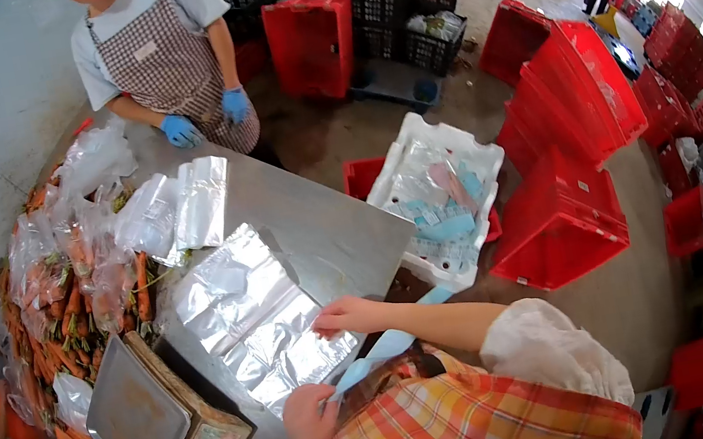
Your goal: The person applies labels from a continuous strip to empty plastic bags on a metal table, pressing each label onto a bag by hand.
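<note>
My left hand [310,417] is closed at the near edge of the table, gripping one end of a light blue label strip [362,368]. The strip runs under my right forearm towards a white crate [491,161] holding blue printed labels [436,222]. My right hand [349,316] is closed in a pinch over the edge of a stack of clear plastic bags [248,320]; whatever lies between its fingertips is too small to make out. The bags lie flat on the metal table [335,231].
Carrots [74,312], some bagged, are piled at the left beside a scale [138,418] with a lit green display. More bags [200,203] lie farther back. A co-worker in blue gloves [181,131] stands across the table. Red crates [556,218] stand at the right.
</note>
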Available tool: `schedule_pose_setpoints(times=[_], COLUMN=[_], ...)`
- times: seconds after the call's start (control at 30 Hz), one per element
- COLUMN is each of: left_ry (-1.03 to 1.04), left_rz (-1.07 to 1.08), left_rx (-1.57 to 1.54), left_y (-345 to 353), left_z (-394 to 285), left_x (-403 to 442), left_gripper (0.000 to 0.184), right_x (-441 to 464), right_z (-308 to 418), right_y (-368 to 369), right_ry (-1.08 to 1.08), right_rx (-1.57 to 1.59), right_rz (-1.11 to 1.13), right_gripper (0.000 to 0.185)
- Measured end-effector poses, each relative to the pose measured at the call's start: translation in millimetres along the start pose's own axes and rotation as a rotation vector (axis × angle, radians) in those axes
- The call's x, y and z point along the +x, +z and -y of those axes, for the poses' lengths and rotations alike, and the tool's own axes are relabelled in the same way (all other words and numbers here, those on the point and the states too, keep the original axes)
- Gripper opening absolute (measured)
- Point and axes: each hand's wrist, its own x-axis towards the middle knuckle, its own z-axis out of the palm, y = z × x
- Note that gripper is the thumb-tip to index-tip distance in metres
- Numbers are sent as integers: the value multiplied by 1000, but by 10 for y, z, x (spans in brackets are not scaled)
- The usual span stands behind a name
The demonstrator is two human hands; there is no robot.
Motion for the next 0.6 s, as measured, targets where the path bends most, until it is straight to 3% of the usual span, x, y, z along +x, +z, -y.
schedule_pose_setpoints(times=[0.03, 0.1, 0.2, 0.3, 0.37, 0.43, 0.5, 0.57, 0.6], left_ry=[-7, 219, 474, 565, 576, 598, 592, 548, 514], left_rz=[22, 22, 51, 44, 29, 75, 44, 77, 113], left_rx=[-6, 80, 82, 59, 8, 60, 31, 31, 23], left_y=[-78, -216, -210, -210, -228, -238, -169, -114, -75], left_z=[-86, -246, -344, -490, -571, -591, -529, -518, -469], left_x=[65, 193, 400, 553, 638, 697, 715, 767, 760], left_gripper=[19, 21, 23, 23, 23, 23, 22, 26, 26], right_x=[-235, -571, -1061, -1358, -1586, -1728, -1899, -2192, -2342], right_z=[-56, -393, -513, -876, -949, -1485, -1940, -1846, -2440], right_y=[-35, -165, -245, -426, -503, -627, -691, -598, -612], right_ry=[74, 87, 174, 346, 421, 404, 647, 819, 935], right_rx=[56, 69, -221, -233, -258, -250, -245, -257, -111], right_rz=[2, -23, -159, -210, -199, -220, -298, -200, -184], right_gripper=[34, 35, 48, 58, 61, 63, 66, 64, 61])
